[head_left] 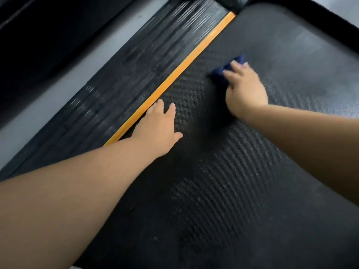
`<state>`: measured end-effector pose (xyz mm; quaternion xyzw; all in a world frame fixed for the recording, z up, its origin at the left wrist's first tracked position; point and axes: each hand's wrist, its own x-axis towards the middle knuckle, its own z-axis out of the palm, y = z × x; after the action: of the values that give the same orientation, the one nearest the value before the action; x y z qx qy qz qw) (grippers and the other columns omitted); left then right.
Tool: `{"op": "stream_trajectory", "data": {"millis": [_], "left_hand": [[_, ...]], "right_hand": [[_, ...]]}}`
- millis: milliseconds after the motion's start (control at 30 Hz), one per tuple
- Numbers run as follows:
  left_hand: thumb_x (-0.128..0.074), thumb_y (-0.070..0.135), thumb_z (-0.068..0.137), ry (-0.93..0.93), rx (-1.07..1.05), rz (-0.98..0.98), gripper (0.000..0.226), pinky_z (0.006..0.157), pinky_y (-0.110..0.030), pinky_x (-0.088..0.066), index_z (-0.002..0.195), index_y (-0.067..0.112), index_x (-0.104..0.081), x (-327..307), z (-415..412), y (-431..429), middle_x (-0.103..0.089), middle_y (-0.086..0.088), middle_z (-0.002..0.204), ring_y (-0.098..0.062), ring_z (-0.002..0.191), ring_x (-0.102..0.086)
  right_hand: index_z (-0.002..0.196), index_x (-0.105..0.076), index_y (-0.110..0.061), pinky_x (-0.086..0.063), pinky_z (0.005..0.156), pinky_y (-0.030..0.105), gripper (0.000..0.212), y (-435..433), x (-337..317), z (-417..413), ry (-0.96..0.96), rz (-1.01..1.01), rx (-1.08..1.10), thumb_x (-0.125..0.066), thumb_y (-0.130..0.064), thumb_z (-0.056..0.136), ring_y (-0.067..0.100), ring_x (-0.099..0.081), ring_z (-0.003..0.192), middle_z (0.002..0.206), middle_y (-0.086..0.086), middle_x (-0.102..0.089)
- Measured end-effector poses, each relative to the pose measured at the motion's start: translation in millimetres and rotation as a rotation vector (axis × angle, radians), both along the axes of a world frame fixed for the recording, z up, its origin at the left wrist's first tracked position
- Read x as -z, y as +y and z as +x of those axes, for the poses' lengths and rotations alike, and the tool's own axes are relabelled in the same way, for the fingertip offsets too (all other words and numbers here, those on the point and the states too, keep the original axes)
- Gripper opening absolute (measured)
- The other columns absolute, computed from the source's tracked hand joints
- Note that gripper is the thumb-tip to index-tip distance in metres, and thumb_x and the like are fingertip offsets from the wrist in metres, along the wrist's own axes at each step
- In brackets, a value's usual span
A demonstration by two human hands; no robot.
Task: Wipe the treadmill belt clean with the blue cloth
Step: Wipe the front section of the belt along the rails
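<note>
The black textured treadmill belt (223, 191) fills most of the view and shows pale dusty specks. My right hand (245, 90) grips a bunched dark blue cloth (219, 71) and holds it down on the belt's far middle part; the hand covers most of the cloth and is blurred. My left hand (158, 129) lies flat on the belt's left edge with straight fingers, next to the orange strip (174, 74).
A ribbed black side rail (120, 74) runs along the left beyond the orange strip, with grey floor (25, 131) further left. A black frame edge (330, 24) borders the belt at the top right. The belt's far right area looks paler and greyish.
</note>
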<state>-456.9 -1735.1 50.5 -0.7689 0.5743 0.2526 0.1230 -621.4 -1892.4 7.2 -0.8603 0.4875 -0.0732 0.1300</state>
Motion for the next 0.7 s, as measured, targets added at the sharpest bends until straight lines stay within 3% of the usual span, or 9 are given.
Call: {"op": "stream_trajectory", "data": {"millis": [67,167,233,300,367,433,567,633,700], "left_hand": [[-0.055,0.055,0.088,-0.03,0.056,0.033,0.093,0.114,-0.04,-0.022,0.152,0.014,-0.002,1.2,2.0,-11.1,-0.001,-0.016,0.159,-0.03,0.146,-0.007],[-0.059,0.056,0.085,-0.103,0.178,0.187,0.104,0.114,-0.043,-0.024,0.151,0.007,0.005,10.7,1.2,-18.1,0.008,-0.022,0.157,-0.033,0.146,-0.003],[-0.06,0.054,0.085,-0.148,0.199,0.224,0.107,0.114,-0.045,-0.028,0.15,0.005,0.009,15.3,-2.1,-19.0,0.012,-0.024,0.156,-0.034,0.146,-0.001],[-0.061,0.054,0.084,-0.154,0.202,0.226,0.107,0.111,-0.047,-0.032,0.15,0.005,0.009,15.2,-3.9,-19.9,0.012,-0.024,0.156,-0.034,0.146,-0.002],[-0.063,0.055,0.083,-0.146,0.211,0.228,0.108,0.11,-0.046,-0.033,0.15,0.007,0.007,14.1,-2.4,-18.6,0.01,-0.022,0.156,-0.034,0.146,-0.004],[-0.063,0.056,0.082,-0.135,0.231,0.221,0.109,0.109,-0.044,-0.032,0.151,0.008,0.006,13.7,2.5,-18.1,0.009,-0.021,0.157,-0.033,0.146,-0.004],[-0.062,0.054,0.083,-0.12,0.266,0.219,0.107,0.11,-0.042,-0.03,0.15,0.006,0.006,13.7,5.7,-17.7,0.008,-0.024,0.156,-0.034,0.146,-0.004],[-0.062,0.052,0.084,-0.131,0.263,0.227,0.106,0.11,-0.043,-0.03,0.15,0.005,0.007,14.9,3.5,-18.2,0.009,-0.025,0.156,-0.034,0.146,-0.002],[-0.062,0.052,0.085,-0.158,0.253,0.229,0.106,0.109,-0.043,-0.031,0.15,0.005,0.007,15.5,1.7,-18.0,0.01,-0.024,0.156,-0.033,0.146,-0.001]], "right_hand": [[0.106,-0.065,-0.005,-0.045,0.098,0.049,0.035,47.6,2.5,2.3,-0.086,-0.01,-0.166,-0.05,-0.003,0.075,0.037,-0.05,0.114,0.121,0.013,-0.058],[0.119,-0.066,-0.009,-0.031,0.11,0.043,0.041,86.6,12.2,-7.0,-0.062,0.085,-0.509,-0.058,-0.003,0.079,0.036,-0.048,0.127,0.134,0.012,-0.056],[0.118,-0.067,-0.011,-0.033,0.109,0.043,0.037,60.0,9.6,-12.6,-0.023,0.028,-0.619,-0.055,-0.006,0.083,0.036,-0.05,0.126,0.134,0.012,-0.056],[0.112,-0.069,-0.006,-0.038,0.103,0.044,0.035,27.6,4.8,-16.3,-0.059,-0.057,-0.456,-0.051,-0.003,0.082,0.042,-0.053,0.118,0.129,0.017,-0.059],[0.119,-0.063,-0.005,-0.031,0.108,0.042,0.036,2.9,1.0,-19.5,-0.027,-0.018,-0.122,-0.048,-0.003,0.087,0.042,-0.04,0.13,0.137,0.015,-0.051],[0.116,-0.061,-0.001,-0.031,0.11,0.045,0.035,9.9,-1.3,-13.3,-0.007,0.001,0.011,-0.044,-0.004,0.086,0.041,-0.038,0.128,0.133,0.017,-0.051],[0.109,-0.067,-0.003,-0.037,0.104,0.044,0.041,93.9,5.8,-7.2,-0.135,0.029,-0.311,-0.04,-0.008,0.079,0.042,-0.052,0.118,0.123,0.019,-0.06],[0.122,-0.063,-0.009,-0.031,0.11,0.047,0.044,120.1,9.3,-14.3,-0.034,0.133,-0.539,-0.04,-0.012,0.085,0.039,-0.043,0.131,0.136,0.015,-0.054],[0.13,-0.057,-0.013,-0.023,0.113,0.05,0.041,99.9,9.3,-18.1,0.056,0.162,-0.575,-0.048,-0.01,0.09,0.036,-0.033,0.138,0.145,0.01,-0.045]]}}
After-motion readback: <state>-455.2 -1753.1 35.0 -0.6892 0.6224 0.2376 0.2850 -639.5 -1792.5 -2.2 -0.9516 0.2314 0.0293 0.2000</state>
